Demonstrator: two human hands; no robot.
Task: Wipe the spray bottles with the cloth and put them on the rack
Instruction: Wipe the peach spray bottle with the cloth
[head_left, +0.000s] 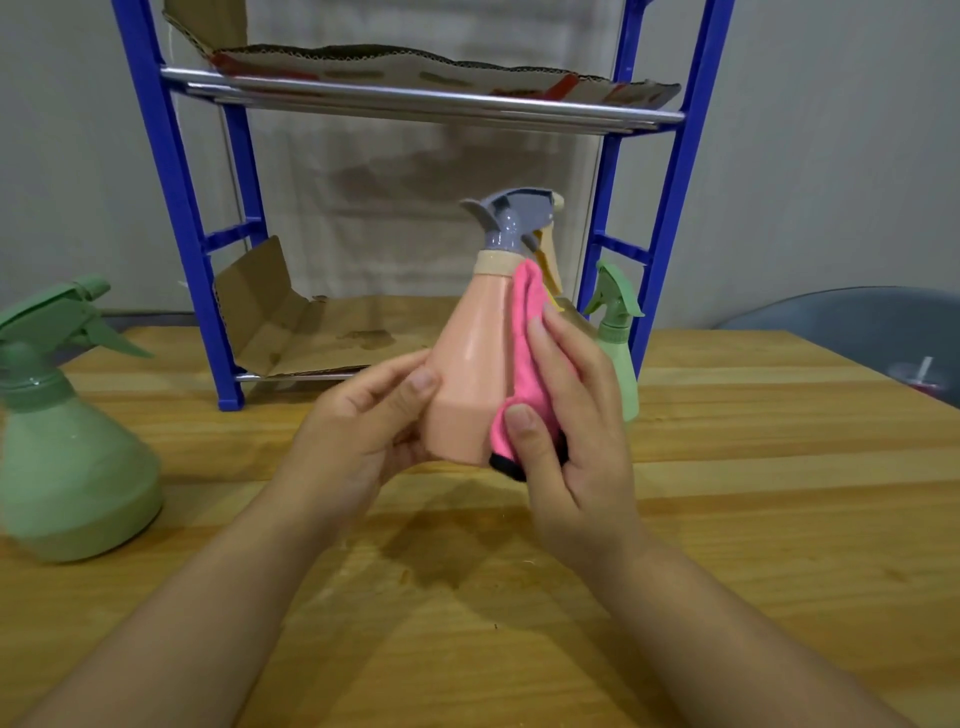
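Note:
A peach spray bottle (470, 364) with a grey trigger head is held upright above the wooden table (727, 493), in front of the blue rack (179, 208). My left hand (358, 421) grips its lower left side with thumb and fingers. My right hand (571, 426) holds a pink cloth (524, 332) against the bottle's right side, thumb pinching the cloth near the base. A large green spray bottle (67, 441) stands on the table at the far left. A small green spray bottle (618, 332) stands by the rack's right leg, partly hidden behind my right hand.
The rack has a chrome upper shelf (415, 98) and a lower shelf, both lined with torn cardboard (291, 322). A grey chair back (857, 322) and a cup with a straw (919, 374) sit beyond the table's right edge.

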